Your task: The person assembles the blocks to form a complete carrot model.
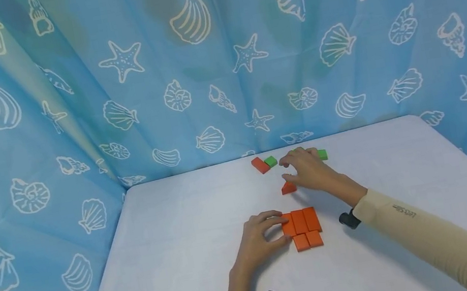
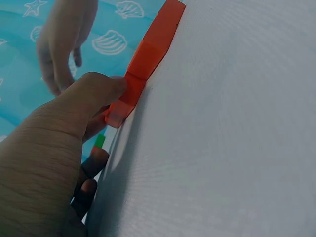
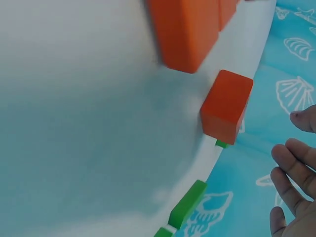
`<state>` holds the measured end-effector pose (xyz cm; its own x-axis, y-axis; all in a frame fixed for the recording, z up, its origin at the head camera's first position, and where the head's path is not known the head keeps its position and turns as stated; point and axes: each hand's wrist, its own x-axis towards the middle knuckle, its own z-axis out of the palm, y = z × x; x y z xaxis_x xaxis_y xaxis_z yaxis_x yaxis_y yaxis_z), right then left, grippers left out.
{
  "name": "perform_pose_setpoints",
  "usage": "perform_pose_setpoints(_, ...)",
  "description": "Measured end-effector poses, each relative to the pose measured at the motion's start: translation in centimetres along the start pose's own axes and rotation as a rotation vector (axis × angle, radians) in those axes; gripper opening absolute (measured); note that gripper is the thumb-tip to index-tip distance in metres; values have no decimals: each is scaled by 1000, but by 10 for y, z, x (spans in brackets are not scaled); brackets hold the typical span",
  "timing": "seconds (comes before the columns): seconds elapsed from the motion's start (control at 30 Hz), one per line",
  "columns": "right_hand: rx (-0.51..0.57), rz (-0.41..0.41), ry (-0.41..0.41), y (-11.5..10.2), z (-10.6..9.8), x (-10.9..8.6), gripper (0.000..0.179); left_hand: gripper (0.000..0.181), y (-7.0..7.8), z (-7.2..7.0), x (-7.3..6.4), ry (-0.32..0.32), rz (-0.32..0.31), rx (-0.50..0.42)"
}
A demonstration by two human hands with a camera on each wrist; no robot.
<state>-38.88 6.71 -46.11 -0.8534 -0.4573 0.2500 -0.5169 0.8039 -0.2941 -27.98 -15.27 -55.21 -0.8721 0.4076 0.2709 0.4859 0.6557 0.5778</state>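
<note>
On the white table, several flat orange blocks lie side by side in a compact group: longer ones in the far row, two smaller ones in the near row. My left hand is at the group's left side, its thumb and finger pinching the leftmost orange block. The left wrist view shows the thumb on the end of that block. Beyond the group, my right hand hovers with spread, slightly bent fingers and holds nothing. A single orange-red block lies below it, apart from the fingers in the right wrist view.
Toward the table's far edge lie another red block and a green block beside it. A further green block shows past the right hand, which partly hides the pieces there. A blue shell-patterned curtain hangs behind the table.
</note>
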Motion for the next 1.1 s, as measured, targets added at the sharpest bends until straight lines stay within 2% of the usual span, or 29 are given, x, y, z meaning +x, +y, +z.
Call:
perform_pose_setpoints(0.27,-2,32,-75,-6,14,39,40,37,-1,0,1,16,10,-10)
perform_pose_setpoints(0.6,21,68,-143,-8,38,68,40,36,0,-3,-1,12,15,-12)
perform_pose_setpoints(0.8,-8,93,-216,-12,45,72,41,36,2,-4,0,7,5,3)
perform_pose_setpoints(0.93,-39,63,-210,-13,48,69,36,34,3,-5,0,6,2,3)
perform_pose_setpoints(1.1,-126,34,-187,-13,48,65,34,35,3,-4,-1,10,-1,6)
